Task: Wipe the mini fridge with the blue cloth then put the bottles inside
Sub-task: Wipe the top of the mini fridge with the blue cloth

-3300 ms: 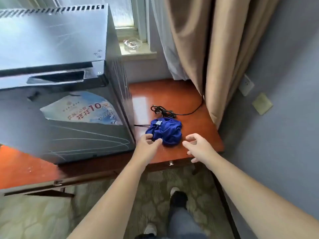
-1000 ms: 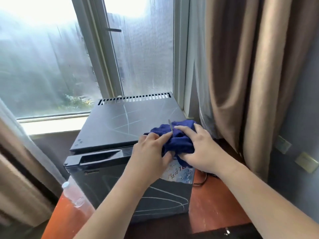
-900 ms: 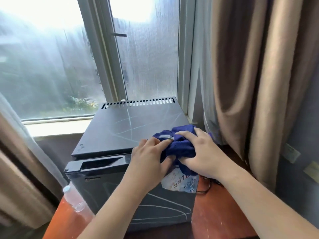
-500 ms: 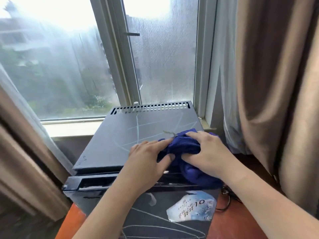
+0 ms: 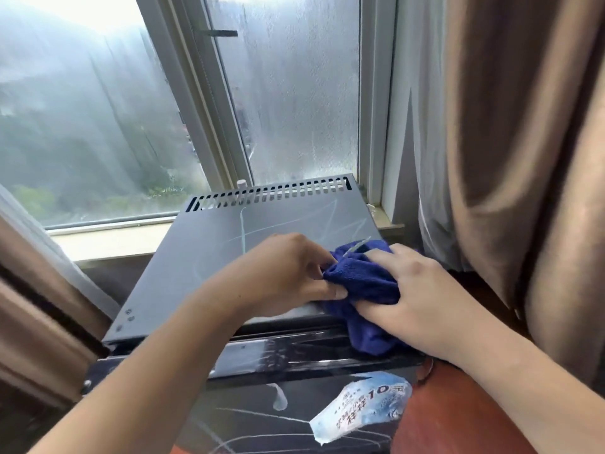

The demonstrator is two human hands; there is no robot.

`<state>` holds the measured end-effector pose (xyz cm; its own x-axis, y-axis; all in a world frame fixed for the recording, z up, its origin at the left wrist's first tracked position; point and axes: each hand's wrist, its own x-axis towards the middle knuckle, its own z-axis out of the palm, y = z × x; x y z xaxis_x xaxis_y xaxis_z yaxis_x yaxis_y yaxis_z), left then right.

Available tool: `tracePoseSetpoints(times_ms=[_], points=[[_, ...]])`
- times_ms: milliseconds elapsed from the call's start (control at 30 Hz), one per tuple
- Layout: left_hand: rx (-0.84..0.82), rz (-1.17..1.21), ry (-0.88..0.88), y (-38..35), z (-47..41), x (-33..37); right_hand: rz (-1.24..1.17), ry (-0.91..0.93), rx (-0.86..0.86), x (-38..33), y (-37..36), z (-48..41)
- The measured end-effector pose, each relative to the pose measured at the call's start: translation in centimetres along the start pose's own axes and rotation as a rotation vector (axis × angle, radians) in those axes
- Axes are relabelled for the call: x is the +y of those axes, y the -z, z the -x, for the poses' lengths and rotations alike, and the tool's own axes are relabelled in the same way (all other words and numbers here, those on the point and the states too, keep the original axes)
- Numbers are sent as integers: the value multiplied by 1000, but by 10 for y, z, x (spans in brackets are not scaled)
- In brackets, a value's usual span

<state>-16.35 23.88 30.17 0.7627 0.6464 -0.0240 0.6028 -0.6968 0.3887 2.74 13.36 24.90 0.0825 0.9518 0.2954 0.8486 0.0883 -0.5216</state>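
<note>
The black mini fridge [image 5: 209, 257] stands in front of the window, its flat top streaked with pale marks and its door shut. A bunched blue cloth [image 5: 363, 283] lies on the top's front right corner and hangs over the front edge. My left hand [image 5: 288, 273] pinches the cloth's left side. My right hand [image 5: 412, 296] presses down on the cloth from the right. A torn light-blue sticker [image 5: 363, 411] sits on the door front. No bottles are in view.
A misted window [image 5: 294, 93] with a pale sill [image 5: 114, 240] is right behind the fridge. Beige curtains hang at the right [image 5: 523, 158] and at the lower left [image 5: 32, 306]. The red-brown wooden tabletop [image 5: 435, 417] shows to the right of the fridge.
The view has closed in on the fridge top. Both hands stay on the cloth at the front right corner; my left fingers have curled from flat into a pinch on its edge.
</note>
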Motion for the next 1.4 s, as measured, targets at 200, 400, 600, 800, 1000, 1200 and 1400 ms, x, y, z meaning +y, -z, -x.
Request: tracePoseSetpoints(times_ms=[200, 400, 600, 800, 1000, 1200, 1400], points=[[53, 9, -20, -4, -29, -13, -9, -78, 16, 7, -5, -35], [90, -133, -2, 8, -79, -37, -13, -156, 11, 22, -12, -104], [18, -117, -96, 12, -62, -45, 92, -170, -41, 1, -4, -83], [-61, 0, -249, 15, -6, -50, 118, -157, -16, -32, -8, -19], [82, -68, -210, 18, 41, -78, 121, -107, 1, -73, -41, -19], [97, 13, -108, 28, 75, -123, 63, -28, -35, -111, -77, -30], [202, -22, -17, 38, 79, -148, 39, -48, -55, -131, -97, -69]])
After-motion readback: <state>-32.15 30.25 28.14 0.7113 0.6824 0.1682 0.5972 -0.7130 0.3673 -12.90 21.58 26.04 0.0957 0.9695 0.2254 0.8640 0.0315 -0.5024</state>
